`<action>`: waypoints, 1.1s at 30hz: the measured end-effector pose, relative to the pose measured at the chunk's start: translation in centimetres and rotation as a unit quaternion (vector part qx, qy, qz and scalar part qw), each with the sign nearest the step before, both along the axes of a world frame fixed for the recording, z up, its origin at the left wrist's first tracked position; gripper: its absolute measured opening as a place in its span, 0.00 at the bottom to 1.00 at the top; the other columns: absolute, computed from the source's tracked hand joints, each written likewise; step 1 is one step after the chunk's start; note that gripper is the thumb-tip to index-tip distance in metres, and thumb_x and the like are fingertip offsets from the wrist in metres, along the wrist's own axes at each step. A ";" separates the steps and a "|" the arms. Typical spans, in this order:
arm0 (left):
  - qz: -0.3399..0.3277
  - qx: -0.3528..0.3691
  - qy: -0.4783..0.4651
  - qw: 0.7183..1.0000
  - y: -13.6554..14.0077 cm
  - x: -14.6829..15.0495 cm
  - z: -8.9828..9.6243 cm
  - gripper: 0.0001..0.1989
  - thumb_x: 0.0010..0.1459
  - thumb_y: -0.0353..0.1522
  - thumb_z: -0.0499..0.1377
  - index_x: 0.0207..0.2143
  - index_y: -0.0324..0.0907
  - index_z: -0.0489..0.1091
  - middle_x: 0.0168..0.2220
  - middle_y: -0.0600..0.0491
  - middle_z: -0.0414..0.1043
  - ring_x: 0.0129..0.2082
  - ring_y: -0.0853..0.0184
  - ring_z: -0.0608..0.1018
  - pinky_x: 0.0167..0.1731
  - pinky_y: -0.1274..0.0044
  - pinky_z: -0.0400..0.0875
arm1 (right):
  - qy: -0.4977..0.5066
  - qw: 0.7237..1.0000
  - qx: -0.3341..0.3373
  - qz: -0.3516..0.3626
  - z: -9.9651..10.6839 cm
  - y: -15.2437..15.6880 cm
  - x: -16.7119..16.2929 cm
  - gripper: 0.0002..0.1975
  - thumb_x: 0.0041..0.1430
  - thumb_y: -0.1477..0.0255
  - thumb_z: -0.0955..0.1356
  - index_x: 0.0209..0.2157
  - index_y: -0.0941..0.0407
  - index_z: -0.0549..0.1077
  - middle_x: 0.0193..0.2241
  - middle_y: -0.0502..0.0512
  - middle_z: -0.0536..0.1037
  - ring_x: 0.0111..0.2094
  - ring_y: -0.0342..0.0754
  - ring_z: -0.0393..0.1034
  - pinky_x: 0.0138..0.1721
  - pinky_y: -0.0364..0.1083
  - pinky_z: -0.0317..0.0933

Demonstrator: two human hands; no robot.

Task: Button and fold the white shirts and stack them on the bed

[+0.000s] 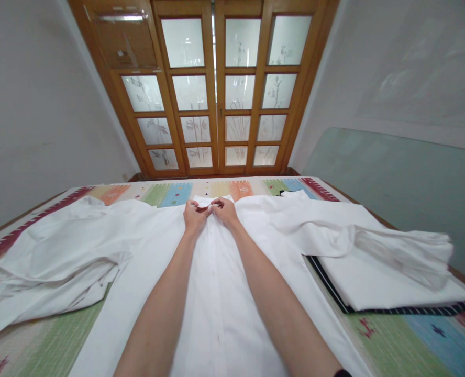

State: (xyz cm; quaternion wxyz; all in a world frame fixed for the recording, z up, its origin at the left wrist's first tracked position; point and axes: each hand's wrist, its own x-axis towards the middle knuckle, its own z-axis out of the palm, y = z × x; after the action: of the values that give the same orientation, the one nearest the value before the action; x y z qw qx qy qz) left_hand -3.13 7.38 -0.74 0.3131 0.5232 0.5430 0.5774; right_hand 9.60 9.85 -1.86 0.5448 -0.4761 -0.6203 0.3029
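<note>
A white long-sleeved shirt [154, 251] lies spread front side up, its collar [205, 200] at the far end and its sleeves stretched out to both sides. At the collar, my left hand [195, 214] pinches the left edge of the neck opening. My right hand [222, 210] grips the opposite edge, and the fingertips of both hands meet at the top of the button placket [217, 283]. Whether a button sits between the fingers is too small to make out.
Under the shirt is a striped multicoloured cloth [377, 335]. Folded white fabric [377, 283] on black, white-striped fabric [330, 288] lies at right, partly beneath the sleeve. A glass panel [405, 178] leans by the right wall. Wooden doors with frosted panes [195, 94] stand behind.
</note>
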 end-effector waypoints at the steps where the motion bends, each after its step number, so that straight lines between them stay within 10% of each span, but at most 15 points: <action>1: 0.001 0.003 0.010 1.000 -0.1 0.0 0.0 0.25 0.39 0.29 0.69 0.32 0.47 0.54 0.24 0.59 0.76 0.28 0.64 0.81 0.31 0.77 0.73 | 0.005 1.000 0.000 0.003 -0.1 0.1 0.0 0.08 0.42 0.71 0.68 0.28 0.57 0.76 0.24 0.48 0.76 0.25 0.44 0.66 0.30 0.42 0.61; 33: -0.023 0.075 0.168 0.983 -0.2 0.6 -0.3 0.16 0.46 0.27 0.61 0.36 0.46 0.59 0.26 0.57 0.75 0.27 0.67 0.79 0.30 0.78 0.73 | 0.026 0.998 -0.030 0.038 -0.5 1.1 0.6 0.06 0.41 0.76 0.66 0.26 0.56 0.74 0.22 0.46 0.75 0.25 0.42 0.67 0.30 0.41 0.61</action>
State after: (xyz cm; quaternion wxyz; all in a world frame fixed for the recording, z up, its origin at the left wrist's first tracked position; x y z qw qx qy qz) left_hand -2.49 7.16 -1.07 0.1902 0.6469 0.5314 0.5127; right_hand 10.22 10.93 -2.37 0.5344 -0.4604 -0.6141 0.3541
